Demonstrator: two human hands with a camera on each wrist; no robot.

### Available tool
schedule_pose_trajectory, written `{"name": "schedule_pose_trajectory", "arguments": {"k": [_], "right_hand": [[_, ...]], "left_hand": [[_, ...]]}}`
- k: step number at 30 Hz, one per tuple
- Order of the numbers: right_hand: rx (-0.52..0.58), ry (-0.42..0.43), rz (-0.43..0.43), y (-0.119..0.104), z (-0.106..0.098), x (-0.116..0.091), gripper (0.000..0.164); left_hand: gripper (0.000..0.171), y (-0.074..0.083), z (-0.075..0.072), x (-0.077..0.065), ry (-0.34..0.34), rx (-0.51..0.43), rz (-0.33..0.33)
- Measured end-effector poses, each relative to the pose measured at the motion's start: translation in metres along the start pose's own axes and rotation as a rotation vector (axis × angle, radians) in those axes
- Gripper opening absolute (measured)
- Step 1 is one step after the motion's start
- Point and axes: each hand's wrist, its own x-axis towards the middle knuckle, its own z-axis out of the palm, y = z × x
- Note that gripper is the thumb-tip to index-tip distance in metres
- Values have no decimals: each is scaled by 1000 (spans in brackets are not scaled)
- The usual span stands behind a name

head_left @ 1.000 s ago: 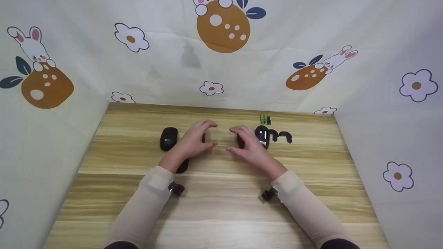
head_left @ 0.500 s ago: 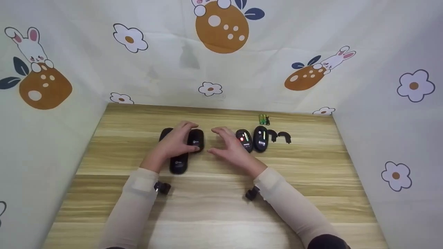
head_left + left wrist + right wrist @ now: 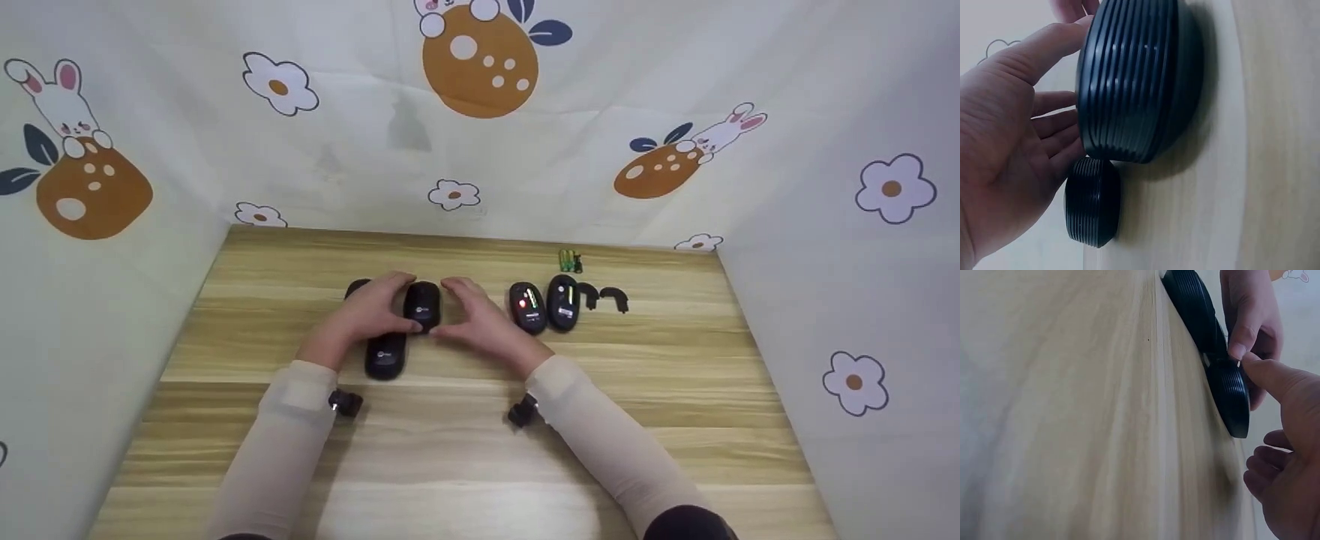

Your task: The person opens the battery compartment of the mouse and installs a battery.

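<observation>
A black computer mouse (image 3: 424, 301) lies upright between the two hands. My left hand (image 3: 364, 307) curves at its left side, thumb tip by the near end and fingers by the far end. My right hand (image 3: 480, 319) is on the other side, thumb and fingers spread apart, thumb tip close to the near end. In the right wrist view both thumbs meet over this mouse (image 3: 1229, 396). A second mouse (image 3: 385, 356) lies just in front of the left hand, its ribbed side large in the left wrist view. A third mouse (image 3: 357, 286) is mostly hidden under that hand.
Right of the hands lie two upturned mice: one mouse with a red light (image 3: 528, 307), the other mouse (image 3: 563, 304) beside it. Two curved black covers (image 3: 589, 295) sit further right. Green batteries (image 3: 567, 261) lie near the back edge. Patterned cloth (image 3: 360, 150) walls the wooden table (image 3: 450, 450).
Both hands have moved left, the right one from beside the upturned mice to the middle mouse. The upturned mouse with the red light and the mouse in front of the left hand have come into fuller view.
</observation>
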Motion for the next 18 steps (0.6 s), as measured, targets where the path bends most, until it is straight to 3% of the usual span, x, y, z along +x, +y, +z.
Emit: {"name": "schedule_pose_trajectory", "arguments": {"k": [10, 18], "right_hand": [[-47, -74, -64, -1, 7, 17, 98], [-109, -69, -107, 0, 7, 22, 90]], "left_hand": [[81, 6, -2, 2, -13, 27, 86], [77, 4, 2, 5, -12, 32, 114]]}}
